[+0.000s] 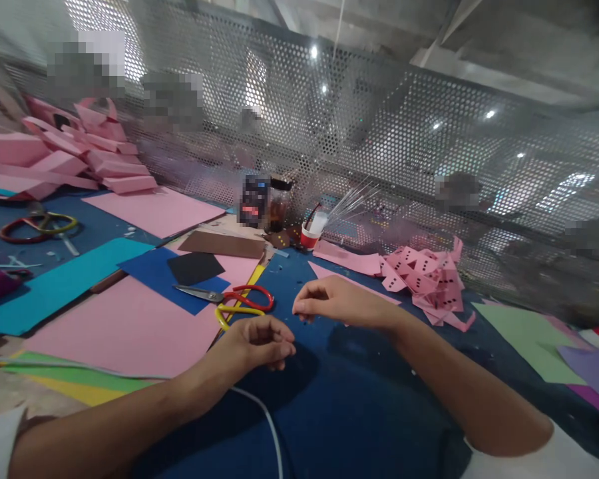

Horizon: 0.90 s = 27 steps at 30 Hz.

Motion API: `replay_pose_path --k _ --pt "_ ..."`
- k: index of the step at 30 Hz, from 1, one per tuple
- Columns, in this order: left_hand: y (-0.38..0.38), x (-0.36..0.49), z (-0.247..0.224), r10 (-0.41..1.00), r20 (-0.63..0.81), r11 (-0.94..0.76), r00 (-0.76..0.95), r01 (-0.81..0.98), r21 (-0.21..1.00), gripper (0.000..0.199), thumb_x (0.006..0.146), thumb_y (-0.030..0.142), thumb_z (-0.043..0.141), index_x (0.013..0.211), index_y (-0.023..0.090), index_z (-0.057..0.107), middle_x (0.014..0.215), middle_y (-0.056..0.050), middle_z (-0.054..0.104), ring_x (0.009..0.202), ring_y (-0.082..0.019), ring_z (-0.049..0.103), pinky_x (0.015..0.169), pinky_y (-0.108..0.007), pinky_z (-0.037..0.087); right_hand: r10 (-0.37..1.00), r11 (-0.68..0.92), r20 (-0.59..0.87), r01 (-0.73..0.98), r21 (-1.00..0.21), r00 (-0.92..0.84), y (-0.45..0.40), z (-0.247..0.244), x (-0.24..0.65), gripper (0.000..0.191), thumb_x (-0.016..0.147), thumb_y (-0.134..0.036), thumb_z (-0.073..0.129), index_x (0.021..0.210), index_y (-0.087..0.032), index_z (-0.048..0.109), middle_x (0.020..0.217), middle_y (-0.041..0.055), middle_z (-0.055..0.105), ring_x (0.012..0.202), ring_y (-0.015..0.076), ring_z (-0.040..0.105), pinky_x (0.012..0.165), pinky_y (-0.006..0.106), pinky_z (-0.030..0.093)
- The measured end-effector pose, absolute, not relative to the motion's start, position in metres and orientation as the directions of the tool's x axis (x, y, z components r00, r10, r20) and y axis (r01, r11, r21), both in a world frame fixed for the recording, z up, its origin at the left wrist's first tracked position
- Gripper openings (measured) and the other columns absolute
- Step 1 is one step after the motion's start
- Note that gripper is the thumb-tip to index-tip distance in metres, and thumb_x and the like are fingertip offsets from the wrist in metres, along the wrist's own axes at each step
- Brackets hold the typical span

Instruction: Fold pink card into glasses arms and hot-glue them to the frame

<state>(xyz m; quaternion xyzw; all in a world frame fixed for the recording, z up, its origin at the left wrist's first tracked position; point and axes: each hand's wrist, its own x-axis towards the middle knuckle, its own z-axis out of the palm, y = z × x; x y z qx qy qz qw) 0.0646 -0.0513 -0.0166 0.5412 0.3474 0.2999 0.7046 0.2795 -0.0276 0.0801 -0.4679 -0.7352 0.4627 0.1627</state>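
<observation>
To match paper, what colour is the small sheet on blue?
The small sheet is black; head view.

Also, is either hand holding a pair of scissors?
No, the nearer scissors lie just beyond the left hand, and neither it nor the right hand closes around their handles.

Perforated metal screen (359, 126) runs behind the table (339, 412) — grey, full of round holes, tilted in view. Table surface dark blue. Grey ceiling (529, 46) above, beams visible — small bright lights (314, 51) show at the screen.
</observation>
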Motion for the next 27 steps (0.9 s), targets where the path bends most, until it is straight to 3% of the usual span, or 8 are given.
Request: replay_pose_path --k 4,9,14,19,24,27 --pt "-0.052 0.063 -0.016 0.800 -0.216 0.342 0.560 -0.129 0.931 0.044 0.069 0.046 0.093 0.094 0.016 0.072 0.080 -0.001 0.074 0.066 -0.012 0.064 0.065 -0.024 0.049 0.878 0.192 -0.140 0.606 -0.772 -0.457 -0.045 0.075 0.273 0.014 0.093 -0.030 0.065 0.091 -0.021 0.076 0.086 0.0018 0.076 0.079 0.0158 0.068 0.070 0.026 0.048" --pt "-0.051 0.060 -0.019 0.774 -0.246 0.416 0.583 -0.176 0.892 0.036 0.079 0.046 0.088 0.083 0.015 0.071 0.082 -0.002 0.075 0.065 -0.009 0.062 0.063 -0.020 0.049 0.912 0.209 -0.115 0.690 -0.693 -0.393 -0.052 0.068 0.264 0.013 0.092 -0.027 0.066 0.091 -0.021 0.077 0.087 0.0020 0.077 0.078 0.0159 0.067 0.067 0.027 0.044" --pt "-0.052 0.058 -0.017 0.763 -0.286 0.472 0.579 -0.198 0.859 0.033 0.083 0.043 0.086 0.082 0.014 0.071 0.080 -0.003 0.074 0.064 -0.008 0.061 0.061 -0.018 0.049 0.917 0.229 -0.071 0.663 -0.712 -0.393 -0.054 0.061 0.260 0.013 0.092 -0.024 0.065 0.092 -0.021 0.078 0.086 0.0019 0.077 0.077 0.0154 0.067 0.068 0.026 0.045" --pt "-0.054 0.059 -0.016 0.764 -0.288 0.484 0.577 -0.218 0.848 0.031 0.083 0.041 0.086 0.086 0.014 0.072 0.084 -0.004 0.074 0.067 -0.009 0.063 0.063 -0.018 0.049 0.911 0.138 -0.116 0.557 -0.819 -0.396 -0.057 0.055 0.262 0.012 0.093 -0.022 0.064 0.092 -0.021 0.075 0.091 0.0034 0.078 0.083 0.0164 0.071 0.075 0.027 0.051" --pt "-0.056 0.060 -0.012 0.769 -0.258 0.440 0.584 -0.192 0.877 0.029 0.081 0.039 0.083 0.081 0.016 0.067 0.076 -0.001 0.071 0.065 -0.009 0.062 0.063 -0.019 0.048 0.896 0.087 -0.155 0.507 -0.858 -0.416 -0.060 0.059 0.265 0.014 0.092 -0.015 0.062 0.095 -0.021 0.075 0.093 0.0036 0.078 0.086 0.0161 0.072 0.079 0.027 0.053" --pt "-0.058 0.061 -0.009 0.785 -0.233 0.367 0.574 -0.129 0.921 0.022 0.078 0.033 0.077 0.074 0.017 0.063 0.065 0.001 0.066 0.058 -0.010 0.056 0.058 -0.020 0.044 0.922 0.156 -0.086 0.564 -0.811 -0.378 -0.048 0.061 0.267 0.014 0.094 -0.018 0.061 0.098 -0.020 0.075 0.092 0.0031 0.078 0.084 0.0152 0.071 0.078 0.026 0.051"
